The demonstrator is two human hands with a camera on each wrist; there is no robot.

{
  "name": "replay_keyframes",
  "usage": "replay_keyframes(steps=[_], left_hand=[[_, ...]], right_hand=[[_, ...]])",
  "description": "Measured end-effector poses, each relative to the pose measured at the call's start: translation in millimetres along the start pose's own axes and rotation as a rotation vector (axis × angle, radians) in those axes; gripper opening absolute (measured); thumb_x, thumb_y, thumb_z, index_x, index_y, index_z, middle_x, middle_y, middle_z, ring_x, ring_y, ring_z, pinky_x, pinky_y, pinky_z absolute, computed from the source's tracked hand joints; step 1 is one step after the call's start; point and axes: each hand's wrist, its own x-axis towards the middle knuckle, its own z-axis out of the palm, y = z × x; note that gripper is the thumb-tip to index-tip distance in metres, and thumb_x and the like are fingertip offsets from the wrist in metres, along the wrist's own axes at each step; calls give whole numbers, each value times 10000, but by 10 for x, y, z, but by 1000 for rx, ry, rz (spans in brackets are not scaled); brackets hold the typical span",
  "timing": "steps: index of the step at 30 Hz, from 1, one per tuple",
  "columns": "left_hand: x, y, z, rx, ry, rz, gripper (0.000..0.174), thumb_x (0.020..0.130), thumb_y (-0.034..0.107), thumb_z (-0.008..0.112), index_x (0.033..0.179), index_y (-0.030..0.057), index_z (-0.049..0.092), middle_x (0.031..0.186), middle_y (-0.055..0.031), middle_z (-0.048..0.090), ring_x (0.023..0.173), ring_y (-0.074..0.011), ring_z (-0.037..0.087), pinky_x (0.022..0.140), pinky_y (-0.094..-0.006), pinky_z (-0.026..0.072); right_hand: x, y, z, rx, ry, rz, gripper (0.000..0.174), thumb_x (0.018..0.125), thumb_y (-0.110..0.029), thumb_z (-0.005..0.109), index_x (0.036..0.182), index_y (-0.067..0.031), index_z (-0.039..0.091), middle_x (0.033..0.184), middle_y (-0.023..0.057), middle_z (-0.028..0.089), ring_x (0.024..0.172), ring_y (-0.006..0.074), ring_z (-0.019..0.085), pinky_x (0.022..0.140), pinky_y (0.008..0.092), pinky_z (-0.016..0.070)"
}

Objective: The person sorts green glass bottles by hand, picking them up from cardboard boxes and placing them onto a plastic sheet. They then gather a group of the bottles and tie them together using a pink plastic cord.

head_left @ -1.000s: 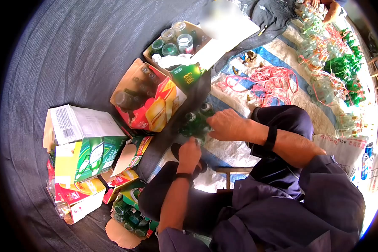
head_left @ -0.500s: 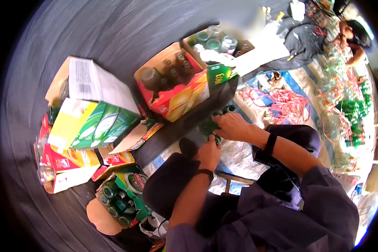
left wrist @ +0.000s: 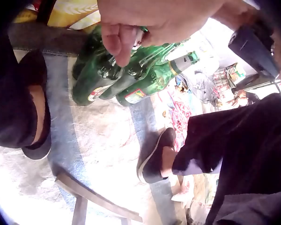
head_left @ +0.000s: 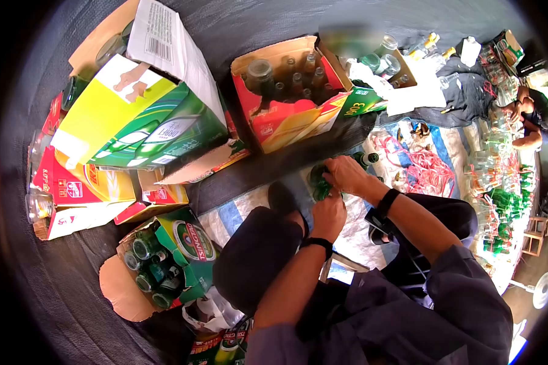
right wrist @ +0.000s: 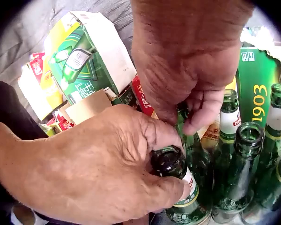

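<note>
You're working w/ both hands on the green bottles [head_left: 318, 184]. They're standing in a bunch on the woven mat [head_left: 228, 216] at centre frame in the head view, just below the red box [head_left: 280, 125] of brown bottles.

What's changing: a sec ago your left hand [head_left: 329, 216] was sitting lower in the frame, apart from the bunch, w/ only the right hand [head_left: 346, 173] on it. Now the L is closing up against the R, and the two are meeting over the bottle tops. The head cam is swinging too, so the boxes are sliding toward the upper left of the frame.

In the R wrist view, your L hand [right wrist: 84, 168] is filling the lower left, its fingers wrapping tight round the neck of the front bottle [right wrist: 171, 161]. Its mouth is showing open, no cap. Your R hand [right wrist: 192, 61] is reaching down from the top of the frame, thumb and fingertips pinching the neck of the second bottle [right wrist: 193, 146] right behind it. More bottles are standing free at the right edge, in front of the green carton [right wrist: 255, 84] marked 1903.

The L wrist view is showing the same bunch at top centre, w/ your shoe [left wrist: 154, 159] on the mat mid-frame.

Judging by this, each hand is now holding one bottle by the neck, so the grip on these two looks set. The rest of the bunch is going untouched.
</note>
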Motion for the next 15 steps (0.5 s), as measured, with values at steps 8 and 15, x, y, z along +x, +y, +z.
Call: replay_keyframes(steps=[8, 15], left_hand=[[10, -77, 137, -45, -28, -13, 397, 837, 132, 613, 1188, -22, 511, 695, -198, 652, 613, -397, 644, 562, -519, 500], [73, -48, 43, -22, -4, 34, 189, 834, 74, 572, 984, -41, 561, 664, -218, 642, 602, -394, 659, 557, -485, 536]], right_hand=[[26, -97, -105, -6, 50, -17, 229, 828, -211, 662, 802, 13, 625, 740, 254, 644, 760, 446, 636, 705, 517, 512], [74, -25, -66, -11, 84, -45, 223, 809, -195, 662, 714, 5, 637, 723, 245, 644, 743, 439, 642, 697, 507, 523]])
